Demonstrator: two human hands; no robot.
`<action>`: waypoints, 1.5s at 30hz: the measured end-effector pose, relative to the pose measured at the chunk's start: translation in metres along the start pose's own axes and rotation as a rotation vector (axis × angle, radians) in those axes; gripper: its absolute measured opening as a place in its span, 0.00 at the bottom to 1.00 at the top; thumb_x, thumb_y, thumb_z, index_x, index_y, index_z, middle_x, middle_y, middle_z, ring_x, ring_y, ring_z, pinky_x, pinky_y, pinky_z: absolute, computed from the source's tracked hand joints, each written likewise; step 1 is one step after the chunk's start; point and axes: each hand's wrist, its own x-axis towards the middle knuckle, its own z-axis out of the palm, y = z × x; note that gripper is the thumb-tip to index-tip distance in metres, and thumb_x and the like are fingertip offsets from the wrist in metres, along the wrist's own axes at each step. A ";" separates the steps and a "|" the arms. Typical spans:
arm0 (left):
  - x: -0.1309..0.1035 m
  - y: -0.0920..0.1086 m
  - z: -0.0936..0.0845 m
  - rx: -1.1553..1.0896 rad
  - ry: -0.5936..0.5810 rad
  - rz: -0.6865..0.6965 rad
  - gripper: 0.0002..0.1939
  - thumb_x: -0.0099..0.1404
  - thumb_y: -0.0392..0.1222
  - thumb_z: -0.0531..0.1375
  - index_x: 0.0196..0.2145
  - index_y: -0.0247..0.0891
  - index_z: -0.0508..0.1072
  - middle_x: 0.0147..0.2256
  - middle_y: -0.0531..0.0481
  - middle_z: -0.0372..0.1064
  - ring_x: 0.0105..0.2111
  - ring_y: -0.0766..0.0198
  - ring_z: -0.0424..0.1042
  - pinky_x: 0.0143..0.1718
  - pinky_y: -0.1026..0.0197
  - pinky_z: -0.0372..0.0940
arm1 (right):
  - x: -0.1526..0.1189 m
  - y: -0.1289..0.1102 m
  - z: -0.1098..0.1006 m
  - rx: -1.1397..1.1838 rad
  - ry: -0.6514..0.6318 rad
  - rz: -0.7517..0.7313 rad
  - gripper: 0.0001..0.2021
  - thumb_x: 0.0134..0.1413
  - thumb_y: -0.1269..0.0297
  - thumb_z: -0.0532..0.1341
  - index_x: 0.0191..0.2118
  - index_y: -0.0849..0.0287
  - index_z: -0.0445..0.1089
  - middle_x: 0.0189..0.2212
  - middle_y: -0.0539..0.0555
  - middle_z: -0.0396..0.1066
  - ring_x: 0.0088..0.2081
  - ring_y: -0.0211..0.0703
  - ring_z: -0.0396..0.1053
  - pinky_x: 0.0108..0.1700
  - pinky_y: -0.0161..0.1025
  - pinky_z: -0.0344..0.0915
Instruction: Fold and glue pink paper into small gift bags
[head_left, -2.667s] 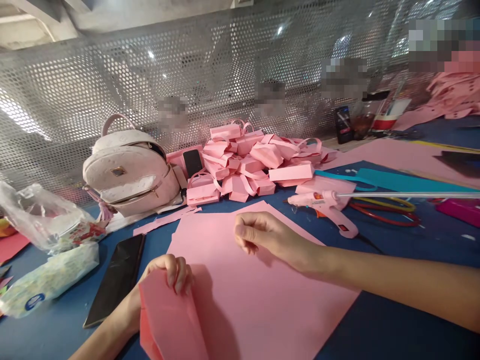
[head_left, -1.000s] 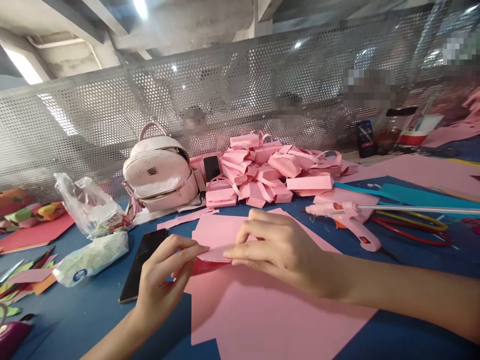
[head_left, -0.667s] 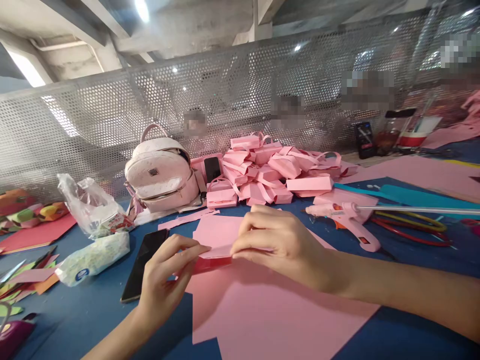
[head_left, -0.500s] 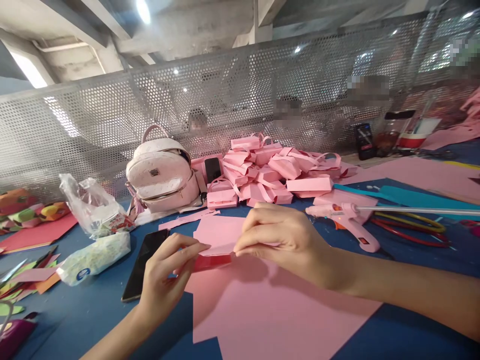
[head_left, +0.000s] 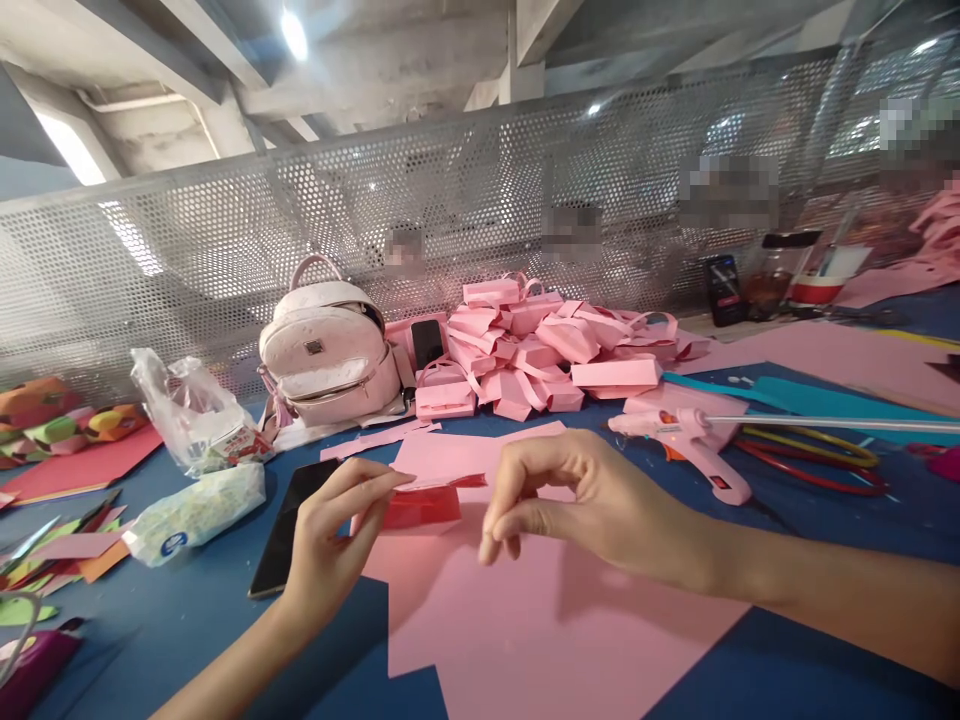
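My left hand [head_left: 337, 525] is closed, pinching the left end of a small folded pink paper piece [head_left: 442, 484] between thumb and fingers. The lower face of that piece looks red in the shade. Just to its right, my right hand [head_left: 555, 505] is apart from the piece, its fingers loosely bent and nothing visible in them. Beneath both hands lies a large cut sheet of pink paper [head_left: 517, 630] on the blue table. A pink glue gun [head_left: 694, 440] rests on the table beyond my right forearm.
Folded pink paper boxes [head_left: 525, 340] are heaped at the back, beside a pale pink backpack [head_left: 326, 345]. Left of my left hand lie a dark phone [head_left: 289, 530], a tissue pack [head_left: 199, 510] and a plastic bag [head_left: 187, 410]. Red and yellow cables [head_left: 810, 455] lie on the right.
My right hand has let go of the folded piece's right end and moved slightly down and right. The piece has tilted, showing more of its red-looking face. My left hand still holds it.
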 end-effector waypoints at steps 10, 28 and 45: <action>0.008 -0.012 -0.001 -0.142 0.217 -0.247 0.08 0.67 0.38 0.61 0.34 0.40 0.81 0.35 0.51 0.74 0.37 0.63 0.71 0.39 0.65 0.65 | -0.013 0.008 -0.024 -0.093 0.067 0.143 0.06 0.51 0.65 0.72 0.27 0.60 0.78 0.26 0.50 0.79 0.29 0.38 0.76 0.36 0.33 0.72; 0.004 -0.024 0.003 -0.169 0.275 -0.344 0.08 0.63 0.43 0.64 0.33 0.38 0.82 0.35 0.49 0.76 0.37 0.58 0.73 0.39 0.61 0.67 | -0.029 0.053 -0.027 -0.792 -0.211 0.227 0.07 0.53 0.71 0.68 0.36 0.54 0.84 0.30 0.53 0.76 0.36 0.44 0.71 0.37 0.37 0.63; 0.001 -0.026 0.004 -0.173 0.256 -0.350 0.08 0.64 0.43 0.63 0.33 0.38 0.81 0.36 0.48 0.76 0.38 0.58 0.73 0.41 0.60 0.67 | -0.037 0.057 -0.016 -0.787 -0.124 0.326 0.10 0.46 0.81 0.63 0.32 0.59 0.76 0.31 0.51 0.76 0.33 0.41 0.70 0.35 0.34 0.63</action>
